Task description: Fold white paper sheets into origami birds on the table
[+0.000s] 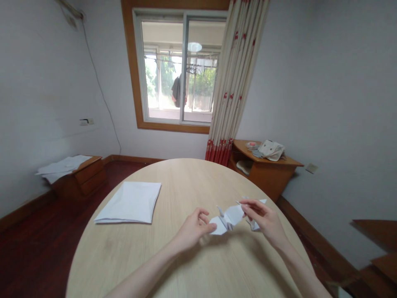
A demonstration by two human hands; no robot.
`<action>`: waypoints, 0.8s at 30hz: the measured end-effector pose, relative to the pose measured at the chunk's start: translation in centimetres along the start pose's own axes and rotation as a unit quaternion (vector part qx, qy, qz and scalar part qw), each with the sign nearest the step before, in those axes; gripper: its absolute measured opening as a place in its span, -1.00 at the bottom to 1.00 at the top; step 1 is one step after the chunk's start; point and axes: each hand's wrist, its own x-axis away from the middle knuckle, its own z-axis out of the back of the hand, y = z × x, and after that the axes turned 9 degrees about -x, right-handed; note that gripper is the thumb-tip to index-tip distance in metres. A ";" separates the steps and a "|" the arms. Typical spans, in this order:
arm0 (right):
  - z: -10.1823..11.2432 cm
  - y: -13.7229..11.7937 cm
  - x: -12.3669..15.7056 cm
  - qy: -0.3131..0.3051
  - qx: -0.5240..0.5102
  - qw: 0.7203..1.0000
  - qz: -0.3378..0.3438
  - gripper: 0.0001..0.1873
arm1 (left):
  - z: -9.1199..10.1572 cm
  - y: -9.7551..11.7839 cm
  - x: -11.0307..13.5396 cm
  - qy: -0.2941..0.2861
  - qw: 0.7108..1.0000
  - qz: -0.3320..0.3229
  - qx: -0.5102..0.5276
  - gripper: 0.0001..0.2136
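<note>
A white folded paper crane is held between my two hands, a little above the round table. My left hand pinches its left wing between thumb and fingers. The tip of the right wing is gripped by my right hand, whose fingers are closed on it. A thin point of paper sticks up near the crane's middle. Behind my right hand another folded white paper piece lies on the table, partly hidden by the hand and fingers.
A stack of white paper sheets lies at the left of the round wooden table. Beyond it stand a low drawer cabinet with papers and a corner cabinet holding a cloth bag. A curtain hangs beside the window.
</note>
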 end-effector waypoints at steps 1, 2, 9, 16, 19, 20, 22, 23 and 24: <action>0.5 0.1 0.0 0.019 -0.005 1.000 -0.003 -0.54 | -0.3 0.1 -0.2 -0.023 0.999 0.023 0.003 -0.70; 1.1 0.2 0.0 0.034 -0.010 0.999 -0.006 -0.53 | -0.6 0.2 -0.5 -0.038 0.999 0.033 0.003 -0.75; 4.8 1.4 0.2 0.123 -0.006 0.992 0.002 -0.48 | -2.8 1.2 -1.8 -0.032 0.998 0.042 -0.023 -0.86; 7.4 4.0 1.3 0.159 0.049 0.985 -0.039 -0.59 | -5.2 0.4 -2.5 -0.039 0.994 0.059 -0.087 -0.91; 8.1 5.6 1.6 0.195 0.111 0.974 -0.038 -0.62 | -6.5 -0.1 -2.8 -0.035 0.990 0.072 -0.118 -0.90; 8.3 5.9 1.7 0.205 0.137 0.968 -0.039 -0.63 | -6.9 -0.3 -2.9 -0.031 0.989 0.075 -0.128 -0.90; 8.7 6.4 1.9 0.207 0.183 0.960 -0.046 -0.63 | -7.6 -0.5 -3.1 -0.021 0.986 0.081 -0.145 -0.89; 8.9 6.6 2.0 0.205 0.203 0.956 -0.048 -0.63 | -7.9 -0.6 -3.2 -0.017 0.985 0.084 -0.152 -0.89; 9.0 6.7 2.1 0.203 0.219 0.953 -0.049 -0.62 | -8.2 -0.7 -3.3 -0.012 0.984 0.088 -0.158 -0.89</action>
